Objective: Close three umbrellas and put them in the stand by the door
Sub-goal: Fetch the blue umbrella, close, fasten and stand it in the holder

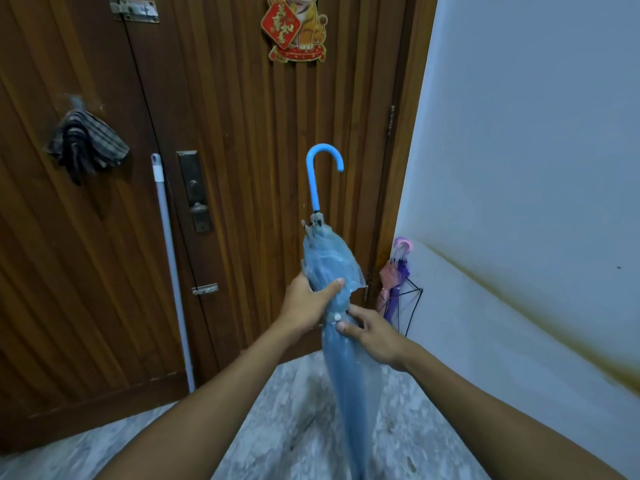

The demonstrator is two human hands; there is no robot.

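Observation:
A folded blue umbrella (346, 368) stands upright in front of me, its hooked blue handle (322, 171) pointing up. My left hand (306, 303) grips the bunched canopy just above the middle. My right hand (370, 334) pinches the strap with its white snap button at the canopy's waist. A black wire stand (412, 299) sits in the corner by the door and the white wall. A pink umbrella (388, 282) and a purple umbrella (401, 271), both folded, stand in it.
The brown wooden door (242, 168) fills the view ahead, with a lock plate (194, 192). A white mop handle (171, 271) leans on the door at left. A striped cloth (86, 147) hangs on a hook. The floor is grey speckled tile (294, 410).

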